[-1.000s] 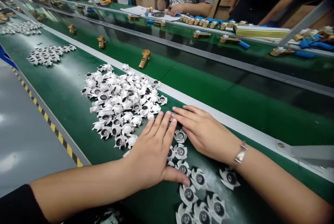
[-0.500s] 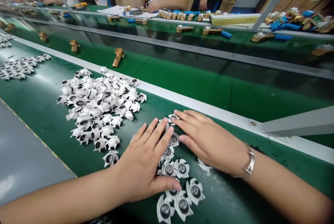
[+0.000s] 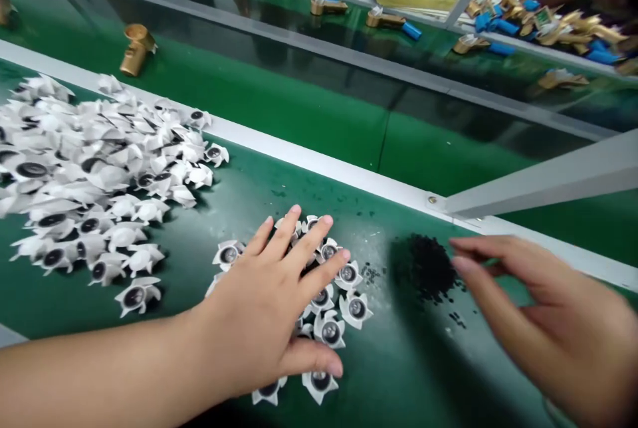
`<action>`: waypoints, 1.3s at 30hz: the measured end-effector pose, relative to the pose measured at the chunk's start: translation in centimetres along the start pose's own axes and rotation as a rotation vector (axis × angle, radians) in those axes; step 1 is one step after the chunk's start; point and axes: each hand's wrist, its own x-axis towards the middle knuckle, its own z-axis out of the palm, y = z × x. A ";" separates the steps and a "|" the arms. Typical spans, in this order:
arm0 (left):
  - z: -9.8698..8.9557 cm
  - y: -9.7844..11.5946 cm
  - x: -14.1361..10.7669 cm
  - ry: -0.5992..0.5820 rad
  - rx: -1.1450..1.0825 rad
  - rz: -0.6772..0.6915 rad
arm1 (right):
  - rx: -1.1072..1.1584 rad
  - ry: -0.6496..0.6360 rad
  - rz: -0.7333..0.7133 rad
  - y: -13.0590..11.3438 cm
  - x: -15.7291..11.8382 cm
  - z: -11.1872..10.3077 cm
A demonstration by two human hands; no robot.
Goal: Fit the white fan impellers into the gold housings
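Observation:
My left hand (image 3: 259,308) lies with its fingers spread over a group of small white fan wheels (image 3: 331,331), covering part of them. Several of these wheels stick out around my fingers, with their dark round hubs facing up. To the right, my right hand (image 3: 543,308) is by a heap of tiny black pieces (image 3: 431,267). Its thumb and fingers are bent and slightly apart, with nothing visible between the tips. A few clear tiny rings (image 3: 371,274) are scattered between the wheels and the black heap.
At the left is a large pile of white fan wheels (image 3: 107,169). Behind a white rail (image 3: 299,157) runs a green conveyor (image 3: 319,119) carrying a gold fan housing (image 3: 137,49). A metal post (image 3: 548,179) slants in at the right. Gold and blue parts (image 3: 548,22) crowd the far bench.
My right hand has left the fan wheels and moved right to the black heap, which now shows. My left hand remains spread over the wheels. The view has shifted right and down.

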 end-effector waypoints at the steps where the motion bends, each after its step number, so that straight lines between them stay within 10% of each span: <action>1: 0.0 0.3 0.3 0.000 0.001 0.013 | 0.005 -0.042 -0.053 -0.1 -0.8 0.3; 13: -0.2 3.2 3.5 0.084 -0.085 0.153 | 0.051 -0.190 -0.363 -1.9 -3.3 2.4; 22: 0.5 2.1 2.7 0.053 -0.177 0.125 | -0.317 -0.217 -0.525 -1.8 -3.0 3.4; 30: 0.5 1.9 2.5 0.067 -0.272 0.082 | 0.276 -0.258 -0.340 -4.7 -2.2 3.5; 39: 0.7 1.6 2.8 0.084 -0.345 0.051 | 0.156 -0.249 -0.478 -5.6 -2.8 4.2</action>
